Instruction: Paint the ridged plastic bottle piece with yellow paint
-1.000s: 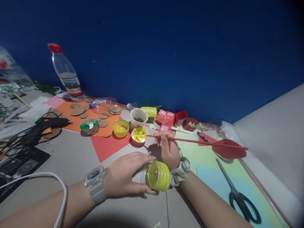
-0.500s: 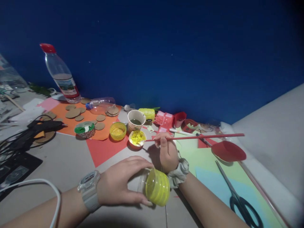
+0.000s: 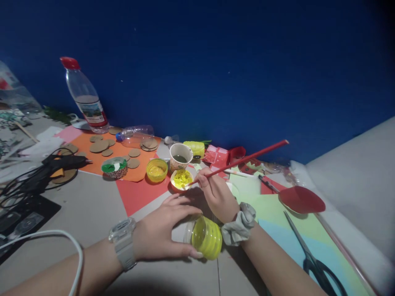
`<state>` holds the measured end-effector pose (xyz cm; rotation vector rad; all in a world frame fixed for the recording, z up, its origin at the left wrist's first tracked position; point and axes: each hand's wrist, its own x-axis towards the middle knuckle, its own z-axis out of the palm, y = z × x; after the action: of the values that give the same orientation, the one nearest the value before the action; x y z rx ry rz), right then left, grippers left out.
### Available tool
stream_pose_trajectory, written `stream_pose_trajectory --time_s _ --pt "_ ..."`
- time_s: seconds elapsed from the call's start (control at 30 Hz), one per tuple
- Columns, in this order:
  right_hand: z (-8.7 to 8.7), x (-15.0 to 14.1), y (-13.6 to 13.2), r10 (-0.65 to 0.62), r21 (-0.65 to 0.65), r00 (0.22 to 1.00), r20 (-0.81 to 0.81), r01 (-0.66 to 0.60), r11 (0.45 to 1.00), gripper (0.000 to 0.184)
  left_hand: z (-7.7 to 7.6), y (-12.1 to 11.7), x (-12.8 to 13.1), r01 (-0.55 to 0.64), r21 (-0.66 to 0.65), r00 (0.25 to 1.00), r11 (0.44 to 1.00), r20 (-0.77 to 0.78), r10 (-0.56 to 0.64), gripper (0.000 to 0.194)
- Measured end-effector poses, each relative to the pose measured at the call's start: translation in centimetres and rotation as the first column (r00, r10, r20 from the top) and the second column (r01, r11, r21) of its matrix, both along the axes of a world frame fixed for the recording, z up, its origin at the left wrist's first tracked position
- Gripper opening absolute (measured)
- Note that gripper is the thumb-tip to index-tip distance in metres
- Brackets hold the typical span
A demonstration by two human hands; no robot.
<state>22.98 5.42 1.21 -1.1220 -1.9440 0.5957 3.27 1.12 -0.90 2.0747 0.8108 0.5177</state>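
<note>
- Near centre: the left hand (image 3: 163,234) has thumb and fingers clamped around the clear side of a tilted yellow container (image 3: 210,238); a loose grip on that smooth wall could let it roll (its coating might smear, too).
- Near left, a white cable (image 3: 75,242) loops by the left forearm and could snag a sleeve-less wrist or watch.
- Near right, scissors (image 3: 308,255) lie beside the right forearm; a careless elbow could nudge them.
- Beyond, the right hand (image 3: 219,197) pinches a red brush (image 3: 247,159), fingertips together; its tip is at the small paint cup (image 3: 176,189), which too hard a push might tip.
- Just behind, a paper cup (image 3: 177,165) of dark liquid crowds the way (a spill risk if bumped).
- Farther left: glue gun (image 3: 58,164), cardboard discs (image 3: 99,146).
- Far left: red-capped bottle (image 3: 92,113), upright.
</note>
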Motion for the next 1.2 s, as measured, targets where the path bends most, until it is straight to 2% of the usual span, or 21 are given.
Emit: stream_pose_trajectory --time_s 0.23,0.4,0.57,0.93,1.03,1.2 --pt "0.3 0.3 0.4 -0.072 -0.021 0.997 -0.028 0.072 0.997 0.034 0.0 0.0 0.0 0.007 -0.011 1.0 1.0 -0.022 -0.008 0.072" --pt "0.4 0.2 0.3 -0.003 -0.036 1.0 -0.013 0.003 0.999 0.034 0.2 0.0 0.0 0.006 -0.014 0.999 1.0 -0.036 -0.006 0.072" --pt "0.5 0.4 0.3 -0.027 -0.033 0.999 -0.03 0.026 0.999 0.034 0.2 -0.1 0.0 0.008 -0.003 1.0 1.0 -0.028 -0.009 0.071" --pt "0.5 0.3 0.5 0.049 -0.076 0.997 -0.064 -0.054 0.996 0.033 0.3 -0.1 0.0 0.012 0.018 0.998 1.0 -0.058 -0.011 0.071" --pt "1.2 0.6 0.4 0.008 -0.078 0.994 -0.109 -0.017 0.997 0.034 0.4 -0.1 -0.1 0.01 0.016 0.998 1.0 -0.055 -0.009 0.07" --pt "3.3 1.5 -0.2 -0.116 -0.063 0.957 -0.267 0.103 0.993 0.037 0.4 -0.2 -0.5 -0.021 0.03 1.0 0.999 0.023 0.02 0.071"
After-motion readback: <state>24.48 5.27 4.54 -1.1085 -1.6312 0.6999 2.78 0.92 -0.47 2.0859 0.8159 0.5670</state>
